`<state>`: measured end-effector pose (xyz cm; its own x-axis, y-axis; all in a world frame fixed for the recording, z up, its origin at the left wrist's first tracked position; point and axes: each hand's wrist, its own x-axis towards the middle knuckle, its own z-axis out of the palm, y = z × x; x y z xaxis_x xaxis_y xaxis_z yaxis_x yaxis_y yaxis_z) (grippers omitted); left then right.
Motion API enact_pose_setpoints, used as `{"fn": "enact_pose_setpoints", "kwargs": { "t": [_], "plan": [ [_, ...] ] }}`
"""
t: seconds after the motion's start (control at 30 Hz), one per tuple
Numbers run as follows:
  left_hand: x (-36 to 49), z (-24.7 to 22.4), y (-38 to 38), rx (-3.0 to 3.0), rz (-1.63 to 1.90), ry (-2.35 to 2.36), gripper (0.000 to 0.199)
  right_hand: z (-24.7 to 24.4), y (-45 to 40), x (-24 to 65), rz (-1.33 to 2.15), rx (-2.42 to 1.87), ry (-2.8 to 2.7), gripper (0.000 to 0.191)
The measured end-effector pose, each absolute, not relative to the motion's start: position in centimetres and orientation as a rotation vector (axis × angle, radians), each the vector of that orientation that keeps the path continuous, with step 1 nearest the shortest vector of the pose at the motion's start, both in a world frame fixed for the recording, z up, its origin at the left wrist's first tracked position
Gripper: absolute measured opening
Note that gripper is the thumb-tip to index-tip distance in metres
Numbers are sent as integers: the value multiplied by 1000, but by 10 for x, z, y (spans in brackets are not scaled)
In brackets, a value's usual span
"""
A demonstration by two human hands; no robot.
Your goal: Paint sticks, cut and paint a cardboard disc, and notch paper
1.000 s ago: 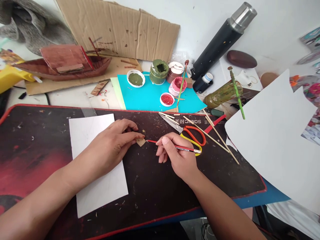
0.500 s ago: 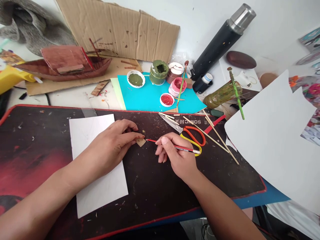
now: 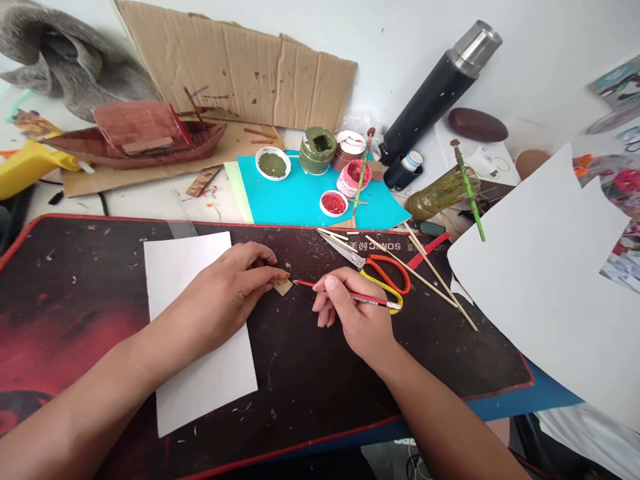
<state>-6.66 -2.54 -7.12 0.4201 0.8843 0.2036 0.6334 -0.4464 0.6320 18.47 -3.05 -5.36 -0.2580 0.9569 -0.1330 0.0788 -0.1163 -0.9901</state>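
My left hand [image 3: 239, 283] pinches a small tan piece of cardboard [image 3: 284, 287], whose far part is hidden under the fingers. A red pencil [image 3: 369, 298] is gripped in my right hand [image 3: 355, 300], its tip just right of the cardboard. Beneath my left hand and forearm lies a white sheet of paper [image 3: 210, 387]. Scissors [image 3: 374, 266] with orange and yellow handles rest beyond my right hand, blades pointing left. Beside them are thin wooden sticks [image 3: 443, 283].
A dark mat [image 3: 310, 393] covers the table front. Behind it, paint jars [image 3: 317, 152] stand on a blue sheet [image 3: 255, 203]. A model boat [image 3: 140, 137] sits back left. A black thermos [image 3: 425, 100], a brush jar [image 3: 435, 198] and white paper [image 3: 545, 280] are at right.
The view has shifted slightly, so the background sits a little lower. Both hands keep nearly the same pose, with the pencil tip still beside the cardboard.
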Motion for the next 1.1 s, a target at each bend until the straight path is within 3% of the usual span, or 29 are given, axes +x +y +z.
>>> {"fn": "enact_pose_setpoints", "kwargs": {
  "t": [0.3, 0.67, 0.9, 1.1],
  "plan": [
    [-66, -71, -27, 2200, 666, 1292, 25, -54, -31, 186, 1448, -1202, -1364, 39],
    [-66, -65, -26, 2262, 605, 1230, 46, -55, -29, 187, 1424, -1203, -1262, 43],
    [-63, -65, -24, 2281, 569, 1207, 33, -54, -29, 188, 1424, -1212, -1264, 47],
    [-61, -71, -27, 2342, 580, 1334, 62, -54, -29, 188, 1421, -1214, -1279, 47]
  ]
}}
